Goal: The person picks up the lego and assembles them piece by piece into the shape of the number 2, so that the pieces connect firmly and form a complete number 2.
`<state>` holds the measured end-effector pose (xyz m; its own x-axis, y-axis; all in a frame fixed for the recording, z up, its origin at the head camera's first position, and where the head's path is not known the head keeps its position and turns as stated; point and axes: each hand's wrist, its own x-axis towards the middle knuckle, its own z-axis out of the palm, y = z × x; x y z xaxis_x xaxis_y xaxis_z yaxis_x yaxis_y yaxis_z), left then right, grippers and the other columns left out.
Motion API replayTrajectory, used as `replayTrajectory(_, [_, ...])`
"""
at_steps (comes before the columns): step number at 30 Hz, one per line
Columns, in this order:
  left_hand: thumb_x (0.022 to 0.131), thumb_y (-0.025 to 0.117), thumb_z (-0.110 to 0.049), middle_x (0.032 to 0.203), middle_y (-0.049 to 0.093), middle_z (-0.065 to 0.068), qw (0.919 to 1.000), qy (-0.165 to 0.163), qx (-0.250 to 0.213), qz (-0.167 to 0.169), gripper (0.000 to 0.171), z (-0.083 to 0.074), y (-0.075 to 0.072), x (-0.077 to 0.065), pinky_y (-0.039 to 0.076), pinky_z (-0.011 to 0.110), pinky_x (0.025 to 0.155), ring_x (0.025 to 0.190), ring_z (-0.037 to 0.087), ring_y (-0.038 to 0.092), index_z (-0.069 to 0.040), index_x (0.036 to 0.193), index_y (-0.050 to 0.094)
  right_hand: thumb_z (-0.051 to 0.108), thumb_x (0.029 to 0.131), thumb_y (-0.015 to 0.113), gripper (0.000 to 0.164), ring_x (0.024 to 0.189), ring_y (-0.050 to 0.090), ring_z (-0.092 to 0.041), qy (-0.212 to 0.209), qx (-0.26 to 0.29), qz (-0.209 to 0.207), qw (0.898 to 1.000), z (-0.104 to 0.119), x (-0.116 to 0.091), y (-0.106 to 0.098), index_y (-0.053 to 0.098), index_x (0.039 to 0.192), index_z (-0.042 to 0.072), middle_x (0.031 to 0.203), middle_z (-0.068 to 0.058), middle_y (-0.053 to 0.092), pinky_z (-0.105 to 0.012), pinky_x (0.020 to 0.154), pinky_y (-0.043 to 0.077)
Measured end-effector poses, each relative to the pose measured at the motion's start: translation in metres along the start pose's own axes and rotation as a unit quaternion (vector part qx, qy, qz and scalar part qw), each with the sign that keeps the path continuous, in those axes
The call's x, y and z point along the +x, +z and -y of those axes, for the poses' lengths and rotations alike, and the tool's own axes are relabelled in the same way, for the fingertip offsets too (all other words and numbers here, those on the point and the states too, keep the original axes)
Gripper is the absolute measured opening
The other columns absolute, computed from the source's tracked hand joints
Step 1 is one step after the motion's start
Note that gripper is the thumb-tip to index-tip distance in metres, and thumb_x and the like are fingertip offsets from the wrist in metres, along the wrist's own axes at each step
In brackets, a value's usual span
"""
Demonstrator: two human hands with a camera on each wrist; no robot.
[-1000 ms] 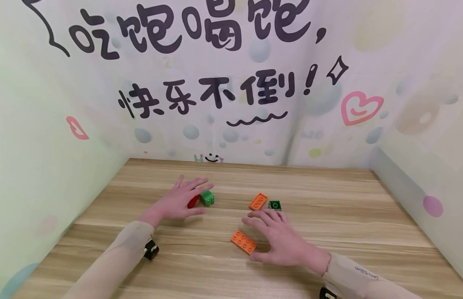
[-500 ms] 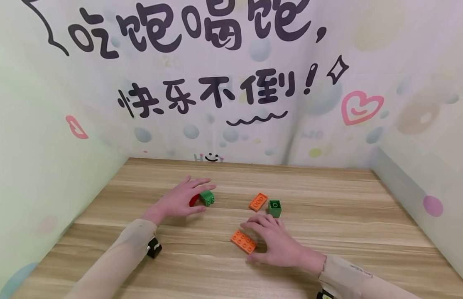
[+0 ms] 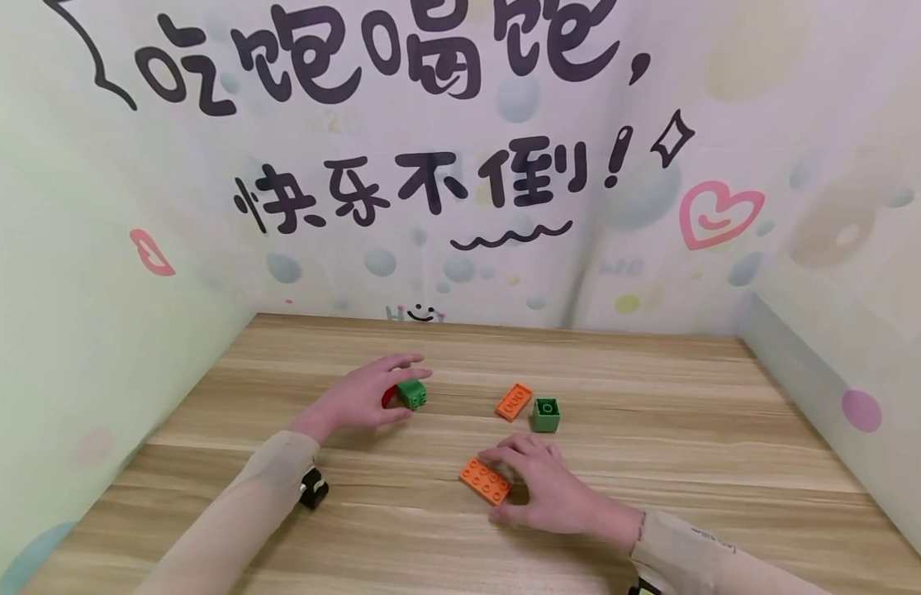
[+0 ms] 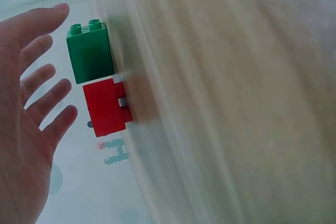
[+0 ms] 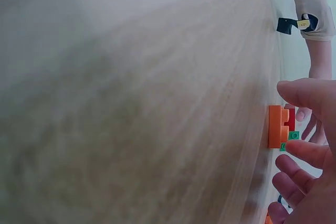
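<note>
My left hand (image 3: 359,397), fingers spread, hovers around a green toy building brick (image 3: 411,394) and a red brick (image 3: 389,397). In the left wrist view the green brick (image 4: 90,53) stands studs up, while the red brick (image 4: 105,107) lies tipped on its side beside it; the fingers are apart from both. My right hand (image 3: 545,483) has its thumb and index finger bent either side of an orange eight-stud brick (image 3: 486,481) lying studs up. A gap shows between thumb and brick in the right wrist view, where the orange brick (image 5: 275,126) stands at the fingertips.
Behind the right hand, a second orange brick (image 3: 514,402) lies hollow side up. Next to it a green brick (image 3: 547,415) also shows its hollow underside. The wood-grain table (image 3: 653,397) meets a printed backdrop (image 3: 430,273) at the back and pale walls on both sides.
My right hand has drawn back slightly from the upturned green brick, now fully visible, toward the nearer orange brick. My left hand has shifted a little right toward the red and green bricks.
</note>
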<state>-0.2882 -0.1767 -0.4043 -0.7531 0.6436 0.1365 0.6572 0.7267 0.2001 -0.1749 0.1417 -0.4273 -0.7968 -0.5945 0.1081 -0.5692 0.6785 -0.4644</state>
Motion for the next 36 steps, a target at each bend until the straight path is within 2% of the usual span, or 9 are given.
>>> replayTrajectory(8, [0.085,0.075,-0.025,0.156,0.04,0.004,0.9998,-0.012,-0.013,0.011,0.065,-0.001,0.0,0.003,0.037,0.051,0.115,0.142,0.031,0.041,-0.026,0.145,0.049,0.039,0.079,0.08,0.062,0.106,0.045,-0.01,0.011,0.032,0.013,0.999,-0.002,0.001,0.003,0.057,0.135,0.025,0.113,0.009,0.056,-0.028,0.083,0.028])
replayTrajectory(12, [0.085,0.075,-0.022,0.152,0.044,0.003,0.9997,-0.016,-0.017,0.01,0.067,-0.001,0.001,0.004,0.039,0.049,0.115,0.139,0.028,0.044,-0.027,0.146,0.048,0.038,0.078,0.08,0.061,0.101,0.044,-0.008,0.015,0.037,0.014,0.999,-0.005,0.002,0.004,0.058,0.134,0.025,0.105,0.012,0.055,-0.027,0.082,0.027])
replayTrajectory(17, [0.084,0.077,-0.021,0.148,0.047,0.003,0.9997,-0.016,-0.018,0.009,0.067,0.0,0.002,0.005,0.04,0.047,0.114,0.137,0.027,0.045,-0.025,0.145,0.05,0.034,0.079,0.08,0.058,0.099,0.046,-0.007,0.015,0.047,0.027,0.998,-0.008,0.004,0.003,0.059,0.133,0.025,0.102,0.014,0.054,-0.028,0.082,0.027])
replayTrajectory(25, [0.082,0.077,-0.019,0.145,0.05,0.005,0.9998,-0.01,-0.011,0.01,0.064,-0.001,0.001,0.007,0.041,0.048,0.113,0.135,0.028,0.047,-0.022,0.142,0.053,0.034,0.083,0.077,0.055,0.097,0.045,-0.006,-0.014,0.073,0.063,0.995,-0.017,0.01,-0.002,0.057,0.134,0.026,0.101,0.012,0.053,-0.029,0.082,0.027])
replayTrajectory(32, [0.082,0.077,-0.017,0.14,0.056,0.009,0.9998,-0.001,-0.018,0.013,0.059,-0.003,-0.001,0.007,0.043,0.048,0.111,0.131,0.029,0.05,-0.019,0.138,0.057,0.029,0.086,0.076,0.055,0.093,0.046,-0.01,-0.069,0.142,0.099,0.982,-0.034,0.018,-0.005,0.057,0.136,0.018,0.103,0.004,0.054,-0.02,0.079,0.039])
replayTrajectory(36, [0.082,0.077,-0.014,0.135,0.059,0.008,0.9998,0.014,-0.008,0.009,0.052,-0.002,-0.001,0.008,0.045,0.048,0.108,0.126,0.028,0.052,-0.016,0.131,0.063,0.03,0.085,0.077,0.055,0.091,0.046,-0.011,-0.084,0.154,0.113,0.978,-0.041,0.022,-0.006,0.057,0.136,0.018,0.103,0.003,0.055,-0.018,0.079,0.04])
